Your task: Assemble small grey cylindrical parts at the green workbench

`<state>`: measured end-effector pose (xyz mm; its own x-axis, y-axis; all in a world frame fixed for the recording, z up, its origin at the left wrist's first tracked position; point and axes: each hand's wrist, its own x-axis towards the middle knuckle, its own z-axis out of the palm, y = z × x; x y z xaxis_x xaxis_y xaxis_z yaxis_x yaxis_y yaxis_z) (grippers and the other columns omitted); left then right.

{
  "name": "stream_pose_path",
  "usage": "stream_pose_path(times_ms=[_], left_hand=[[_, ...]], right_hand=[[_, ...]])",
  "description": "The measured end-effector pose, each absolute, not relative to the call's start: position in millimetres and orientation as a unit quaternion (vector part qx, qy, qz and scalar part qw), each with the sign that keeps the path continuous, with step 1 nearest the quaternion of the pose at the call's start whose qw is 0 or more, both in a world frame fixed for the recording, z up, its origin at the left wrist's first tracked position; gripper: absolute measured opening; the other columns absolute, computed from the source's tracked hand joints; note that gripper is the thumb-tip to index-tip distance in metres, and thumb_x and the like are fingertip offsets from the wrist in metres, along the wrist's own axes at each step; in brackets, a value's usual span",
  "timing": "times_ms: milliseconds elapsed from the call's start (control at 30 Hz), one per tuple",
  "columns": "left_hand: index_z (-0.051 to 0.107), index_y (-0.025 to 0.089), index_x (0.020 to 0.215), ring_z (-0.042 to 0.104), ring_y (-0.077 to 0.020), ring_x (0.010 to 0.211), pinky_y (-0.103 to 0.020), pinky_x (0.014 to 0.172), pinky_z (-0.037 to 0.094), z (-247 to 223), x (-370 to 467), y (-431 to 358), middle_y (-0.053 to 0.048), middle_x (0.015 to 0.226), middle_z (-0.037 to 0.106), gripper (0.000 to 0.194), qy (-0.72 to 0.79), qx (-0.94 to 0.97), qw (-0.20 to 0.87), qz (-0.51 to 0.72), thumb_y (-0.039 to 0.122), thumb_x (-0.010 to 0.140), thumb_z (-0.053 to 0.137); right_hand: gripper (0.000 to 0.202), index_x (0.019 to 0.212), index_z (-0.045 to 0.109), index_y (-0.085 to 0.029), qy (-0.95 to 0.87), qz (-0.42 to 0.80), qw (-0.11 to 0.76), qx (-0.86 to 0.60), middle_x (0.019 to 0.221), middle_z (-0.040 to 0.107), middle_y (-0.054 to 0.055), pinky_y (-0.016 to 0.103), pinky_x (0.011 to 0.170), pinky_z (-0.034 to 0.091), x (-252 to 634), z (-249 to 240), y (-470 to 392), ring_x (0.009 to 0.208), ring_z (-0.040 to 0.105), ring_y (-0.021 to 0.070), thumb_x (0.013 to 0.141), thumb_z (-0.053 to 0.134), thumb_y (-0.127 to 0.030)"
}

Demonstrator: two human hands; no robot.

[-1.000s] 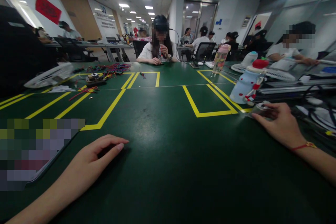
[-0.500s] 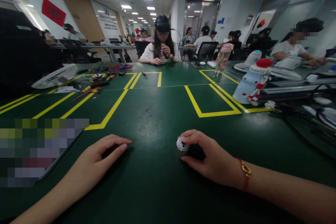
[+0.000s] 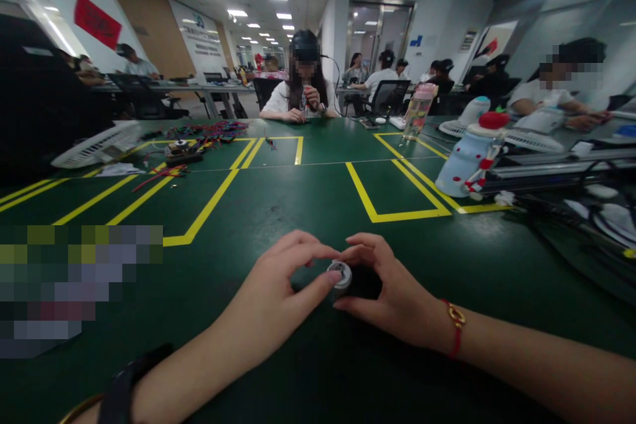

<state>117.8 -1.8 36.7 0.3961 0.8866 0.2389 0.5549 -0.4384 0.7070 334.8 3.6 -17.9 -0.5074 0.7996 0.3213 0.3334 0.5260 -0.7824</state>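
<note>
A small silver-grey cylinder point(image 3: 342, 286) with a round, rimmed top stands upright on the green table in front of me. My right hand point(image 3: 385, 285) curves around it from the right, thumb at the near side and fingertips at the far side. From the left, my left hand point(image 3: 293, 278) reaches over it, its thumb tip on the top and its index fingertip at the far rim. The fingertips of both hands meet or nearly meet behind the cylinder. Part of its top is hidden by my left thumb, and I cannot make out the detail inside.
Yellow tape point(image 3: 412, 217) marks the green table point(image 3: 278, 195). A blue bottle point(image 3: 460, 156) and cables point(image 3: 571, 225) lie to the right. Tangled wires point(image 3: 213, 132) and a white fan point(image 3: 99, 144) are at the back left. Opposite sits a person point(image 3: 303, 83) in a headset.
My left hand has moved right, from apart on the table to the cylinder's top. My right fingertips have shifted off the top toward its far side. The view has shifted slightly.
</note>
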Motion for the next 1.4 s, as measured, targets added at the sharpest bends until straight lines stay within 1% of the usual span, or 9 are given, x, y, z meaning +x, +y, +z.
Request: stream_pose_path(times_ms=[200,367,533,733,867,1000,1167,1233,1400], left_hand=[[0.079,0.031,0.092,0.060,-0.0193,0.083,-0.033,0.074,0.051,36.1,116.3,4.0,-0.001,0.089,0.063,0.019,0.485,0.751,0.297,0.335,0.041,0.088,0.064],[0.081,0.036,0.092,0.060,-0.0222,0.093,-0.038,0.081,0.049,8.1,110.2,4.8,-0.002,0.094,0.063,0.012,0.462,0.809,0.275,0.239,0.038,0.086,0.071],[0.080,0.041,0.095,0.061,-0.0245,0.096,-0.041,0.083,0.045,-1.0,118.0,6.8,0.000,0.097,0.066,0.012,0.458,0.842,0.234,0.159,0.038,0.085,0.074],[0.066,0.035,0.126,0.064,-0.0196,0.094,-0.032,0.079,0.052,13.8,80.7,3.8,-0.002,0.112,0.066,0.034,0.493,0.783,0.303,0.230,0.044,0.094,0.058],[0.069,0.032,0.119,0.066,-0.0222,0.094,-0.031,0.075,0.054,8.1,29.1,3.4,-0.003,0.111,0.068,0.037,0.573,0.745,0.247,0.236,0.054,0.094,0.052],[0.069,0.032,0.117,0.069,-0.0250,0.095,-0.033,0.076,0.055,-4.4,-2.8,3.5,-0.003,0.111,0.072,0.041,0.625,0.705,0.234,0.240,0.060,0.089,0.056],[0.072,0.032,0.113,0.070,-0.0266,0.095,-0.035,0.077,0.055,-8.2,-4.1,4.5,-0.003,0.109,0.075,0.042,0.641,0.688,0.231,0.248,0.062,0.087,0.057],[0.072,0.032,0.112,0.070,-0.0267,0.095,-0.035,0.078,0.055,-8.1,-2.6,4.7,-0.003,0.108,0.075,0.042,0.637,0.694,0.226,0.247,0.062,0.087,0.057],[0.071,0.031,0.111,0.068,-0.0258,0.101,-0.036,0.085,0.053,-8.6,-2.7,2.8,-0.002,0.113,0.073,0.037,0.619,0.713,0.219,0.247,0.059,0.090,0.056]], right_hand=[[0.058,0.131,0.044,-0.024,-0.812,0.289,0.317,-0.395,0.114,0.064,0.005,0.033,0.089,0.051,340.3,-6.2,5.7,0.100,0.063,0.0149,0.079,0.071,-0.026],[0.037,0.114,0.058,-0.021,-0.825,0.256,0.308,-0.400,0.108,0.064,0.004,0.030,0.082,0.051,344.8,-2.5,7.4,0.094,0.060,0.0142,0.078,0.068,-0.025],[0.042,0.116,0.057,-0.021,-0.814,0.261,0.305,-0.420,0.107,0.065,0.003,0.029,0.083,0.052,342.4,-2.1,8.5,0.094,0.062,0.0141,0.076,0.070,-0.024],[0.054,0.129,0.051,-0.020,-0.737,0.154,0.374,-0.541,0.116,0.063,0.010,0.034,0.081,0.055,404.5,9.6,33.9,0.095,0.065,0.0192,0.082,0.067,-0.041],[0.052,0.131,0.052,-0.022,-0.681,-0.015,0.298,-0.669,0.119,0.062,0.014,0.038,0.083,0.051,496.4,7.9,50.8,0.097,0.065,0.0254,0.085,0.061,-0.045],[0.046,0.123,0.056,-0.023,-0.633,-0.082,0.242,-0.731,0.115,0.064,0.016,0.040,0.080,0.050,559.2,3.6,59.0,0.093,0.065,0.0282,0.085,0.059,-0.047],[0.069,0.135,0.051,-0.014,-0.637,-0.184,0.262,-0.701,0.140,0.047,0.024,0.057,0.103,0.036,518.3,3.5,52.5,0.133,0.042,0.0416,0.080,0.064,-0.054],[0.063,0.133,0.055,-0.019,-0.721,-0.134,0.252,-0.632,0.139,0.050,0.018,0.057,0.106,0.034,469.1,3.3,39.1,0.132,0.044,0.0370,0.083,0.062,-0.056],[0.043,0.122,0.068,-0.032,-0.869,0.170,0.174,-0.431,0.119,0.063,0.007,0.043,0.092,0.045,350.1,4.6,-1.5,0.107,0.057,0.0223,0.086,0.063,-0.054]])
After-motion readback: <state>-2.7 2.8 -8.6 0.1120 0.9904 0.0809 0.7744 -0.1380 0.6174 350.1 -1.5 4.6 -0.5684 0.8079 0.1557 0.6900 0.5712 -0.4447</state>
